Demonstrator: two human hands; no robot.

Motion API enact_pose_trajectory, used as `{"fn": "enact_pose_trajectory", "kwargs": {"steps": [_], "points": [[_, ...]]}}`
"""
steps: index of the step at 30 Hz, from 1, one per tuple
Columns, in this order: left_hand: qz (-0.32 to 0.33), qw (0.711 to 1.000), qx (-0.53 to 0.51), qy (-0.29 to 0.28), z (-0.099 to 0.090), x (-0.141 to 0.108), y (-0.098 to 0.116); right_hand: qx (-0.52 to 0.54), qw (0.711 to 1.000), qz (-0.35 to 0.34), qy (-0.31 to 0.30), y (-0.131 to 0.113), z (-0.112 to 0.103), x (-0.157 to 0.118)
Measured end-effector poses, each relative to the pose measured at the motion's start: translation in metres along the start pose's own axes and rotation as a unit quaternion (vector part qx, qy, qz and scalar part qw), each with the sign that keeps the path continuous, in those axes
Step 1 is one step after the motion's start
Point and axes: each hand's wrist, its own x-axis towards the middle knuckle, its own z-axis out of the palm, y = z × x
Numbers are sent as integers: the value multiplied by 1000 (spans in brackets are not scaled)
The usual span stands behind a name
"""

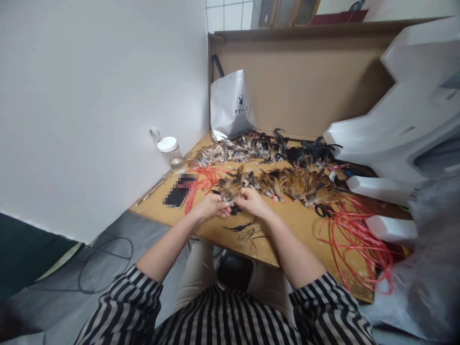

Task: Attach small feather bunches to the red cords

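Left hand [212, 206]: pinching a feather bunch [230, 190], held between both hands
Right hand [253, 201]: pinching its right side
Feather rows [297, 184]: lying beyond the hands
Phone [177, 196]: lying to their left

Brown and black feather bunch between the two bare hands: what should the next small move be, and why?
Perhaps gather the brown and black feather bunch more tightly at its near end: the left hand and right hand pinch there, close together, and its far feathers splay out.
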Motion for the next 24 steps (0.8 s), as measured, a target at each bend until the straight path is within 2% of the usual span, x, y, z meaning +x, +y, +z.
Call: {"fn": "enact_pose_trajectory", "kwargs": {"steps": [5,9,11,13,16,20,22,24], "points": [[-4,998,55,-4,3,-3,8,-8,1000,2,-3,5,0,1],[18,998,54,34,-4,4,5,-37,999,11,-4,4,0,2],[22,996,61,61,-9,9,3,-79,997,3,-15,2,0,1],[8,994,86,69,-11,11,2,-156,987,-35,-12,-4,1,-2],[-25,988,148,39,-10,8,5,-296,945,-137,7,-20,3,-10],[-50,972,226,-43,-3,1,12,-447,871,-202,-7,-46,5,-21],[-45,962,257,-77,-1,-1,15,-475,850,-226,-19,-53,4,-23],[-33,955,275,-103,-1,-3,18,-472,847,-243,-31,-54,2,-22]]}}
